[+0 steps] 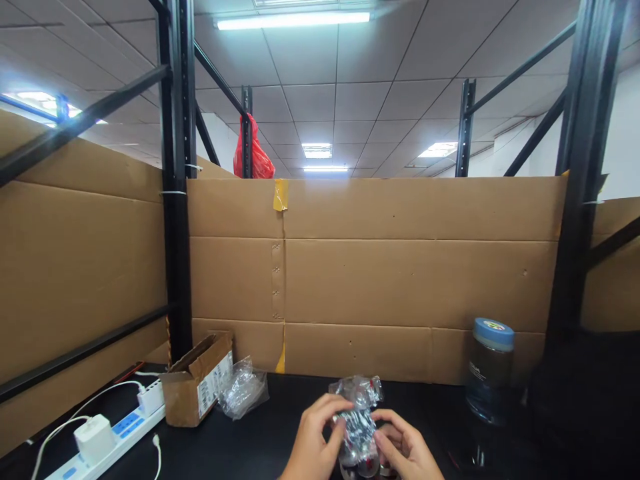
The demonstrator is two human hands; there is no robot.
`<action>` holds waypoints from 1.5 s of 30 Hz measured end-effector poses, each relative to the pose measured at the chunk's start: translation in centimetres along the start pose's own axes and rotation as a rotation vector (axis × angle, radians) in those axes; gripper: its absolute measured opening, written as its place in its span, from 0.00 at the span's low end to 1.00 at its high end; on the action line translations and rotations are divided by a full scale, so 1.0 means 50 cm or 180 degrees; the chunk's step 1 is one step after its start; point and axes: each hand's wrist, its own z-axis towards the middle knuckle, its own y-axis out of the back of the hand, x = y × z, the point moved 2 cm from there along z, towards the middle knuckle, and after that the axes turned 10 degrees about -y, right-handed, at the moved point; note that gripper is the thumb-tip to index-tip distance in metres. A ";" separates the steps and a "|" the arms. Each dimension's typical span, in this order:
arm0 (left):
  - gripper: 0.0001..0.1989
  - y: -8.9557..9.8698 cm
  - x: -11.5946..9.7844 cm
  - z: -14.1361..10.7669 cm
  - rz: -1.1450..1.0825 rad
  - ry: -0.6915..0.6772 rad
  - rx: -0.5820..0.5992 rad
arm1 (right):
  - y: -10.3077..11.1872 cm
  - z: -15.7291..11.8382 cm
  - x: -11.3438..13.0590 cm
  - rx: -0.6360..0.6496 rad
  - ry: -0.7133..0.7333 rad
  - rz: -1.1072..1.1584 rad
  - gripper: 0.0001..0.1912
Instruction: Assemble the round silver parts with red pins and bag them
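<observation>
A crinkled, shiny clear plastic bundle [357,427] is between both hands at the bottom centre, above the black table. My left hand [320,433] has its thumb and fingers closed on the bundle's left side. On the right side, my right hand [405,443] pinches it with curled fingers. Rounded transparent shapes show at the lower part of the bundle; what they are cannot be made out. The palms hide part of it.
An opened cardboard box [187,393] and a crumpled plastic bag [244,390] lie to the left, beside a white power strip [120,440] with plugs and cables. A blue-lidded clear jar [491,373] stands at the right. Cardboard panels [360,280] rise behind.
</observation>
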 end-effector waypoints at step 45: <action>0.11 -0.027 0.005 -0.035 -0.0933 0.1154 0.0368 | -0.007 0.009 0.066 0.0315 0.0073 -0.0381 0.19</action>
